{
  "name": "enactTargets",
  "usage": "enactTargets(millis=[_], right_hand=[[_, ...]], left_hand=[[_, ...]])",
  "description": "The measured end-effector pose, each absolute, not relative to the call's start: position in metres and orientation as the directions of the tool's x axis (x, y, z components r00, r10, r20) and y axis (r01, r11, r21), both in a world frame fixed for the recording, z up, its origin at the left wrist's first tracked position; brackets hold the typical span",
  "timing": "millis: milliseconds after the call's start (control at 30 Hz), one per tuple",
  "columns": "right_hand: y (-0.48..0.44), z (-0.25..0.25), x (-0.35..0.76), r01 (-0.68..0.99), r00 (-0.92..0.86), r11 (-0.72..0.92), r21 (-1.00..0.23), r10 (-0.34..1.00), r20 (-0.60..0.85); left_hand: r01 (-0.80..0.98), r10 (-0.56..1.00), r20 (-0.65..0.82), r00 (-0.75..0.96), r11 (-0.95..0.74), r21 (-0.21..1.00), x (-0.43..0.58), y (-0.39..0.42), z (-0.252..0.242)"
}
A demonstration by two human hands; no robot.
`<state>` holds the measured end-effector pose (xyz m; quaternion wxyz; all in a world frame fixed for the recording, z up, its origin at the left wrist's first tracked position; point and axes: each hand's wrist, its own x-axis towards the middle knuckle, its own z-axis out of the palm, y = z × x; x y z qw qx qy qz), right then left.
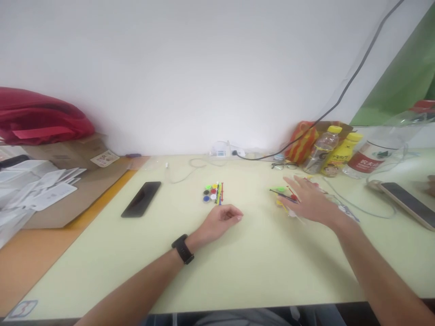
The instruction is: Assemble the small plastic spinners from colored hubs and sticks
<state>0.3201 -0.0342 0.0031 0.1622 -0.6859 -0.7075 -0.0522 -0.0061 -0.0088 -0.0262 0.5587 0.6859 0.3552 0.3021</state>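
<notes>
The right hand (311, 199) is spread with its fingers apart over a loose pile of small plastic pieces (285, 196) on the right part of the table (244, 271); whether a fingertip touches or pinches one cannot be told. Green, red, yellow and black pieces show past the fingers. The left hand (217, 222) lies loosely curled near the middle, with nothing visible in it; I cannot tell whether it is fully closed. A black watch (183, 250) circles its wrist.

Just beyond the left hand, coloured discs (206, 198) sit grouped together, with thin sticks (222, 192) side by side on their right. Farther left lies a dark phone (141, 199). At the far left, white cards (54, 185) are heaped near a cardboard box (68, 151) with a red bag (41, 115) on top.

Beyond the right hand are glasses (284, 166), a yellow bottle (340, 156) and a large bottle (369, 158) with a red label; another phone (409, 203) lies at far right. A dark cable (340, 102) runs up the wall (190, 77).
</notes>
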Motion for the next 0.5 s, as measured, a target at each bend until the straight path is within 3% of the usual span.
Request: enactTargets(millis=[67, 133, 367, 500], right_hand=[[-0.027, -0.025, 0.326, 0.981, 0.015, 0.014, -0.193, 0.989, 0.148], [-0.026, -0.045, 0.328, 0.967, -0.018, 0.047, -0.250, 0.993, 0.120], [-0.044, -0.060, 0.299, 0.858, -0.210, 0.299, -0.418, 0.947, 0.245], [-0.058, -0.056, 0.266, 0.756, -0.353, 0.466, -0.459, 0.882, 0.313]], left_hand=[[0.156, 0.823, 0.017, 0.568, -0.128, 0.979, -0.006, -0.009, -0.026], [0.165, 0.823, 0.014, 0.569, -0.130, 0.978, -0.006, -0.009, -0.026], [0.132, 0.856, 0.080, 0.512, -0.170, 0.977, -0.004, -0.009, -0.031], [0.235, 0.882, 0.173, 0.438, -0.299, 0.925, -0.002, -0.016, -0.028]])
